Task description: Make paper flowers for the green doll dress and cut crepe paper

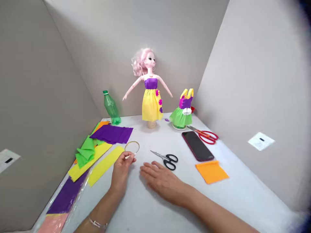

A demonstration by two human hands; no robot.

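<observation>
My left hand (pixel 121 170) pinches the near edge of a thin clear tape ring (pixel 132 146) that rests on the white table (pixel 150 207). To its right, my right hand (pixel 161 181) lies flat on the table with fingers stretched out, holding nothing. Black-handled scissors (pixel 166 159) lie just beyond the right hand's fingertips. A yellow paper strip (pixel 105 165) lies to the left of the left hand.
A doll (pixel 150 94) in a purple and yellow dress stands at the back, beside a green bottle (pixel 111 107) and a small green dress form (pixel 182 111). Red scissors (pixel 206 135), a phone (pixel 197 145) and orange paper (pixel 211 171) lie right; coloured paper sheets (pixel 97 145) lie left.
</observation>
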